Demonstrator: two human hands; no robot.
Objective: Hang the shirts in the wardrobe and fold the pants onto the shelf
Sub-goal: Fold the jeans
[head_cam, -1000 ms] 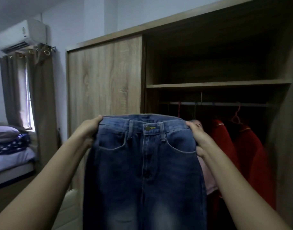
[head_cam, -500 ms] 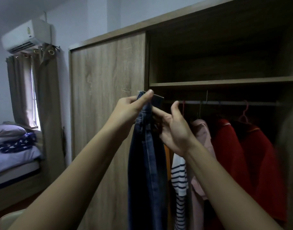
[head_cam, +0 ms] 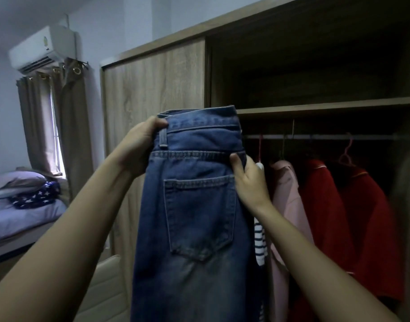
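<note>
Now the jeans hang in the middle of the frame. The left hand grips their top, and the right hand pinches their side. Their loose legs could flop open or slip before reaching the shelf, upper right.

The left hand is bare. Behind its wrist the left forearm is uncovered all the way to the lower left corner of the view. The right hand is bare too. Behind it the right forearm is equally uncovered down to the bottom edge. Both arms look slim and smooth. In the dim light, finer marks cannot be told.
</note>
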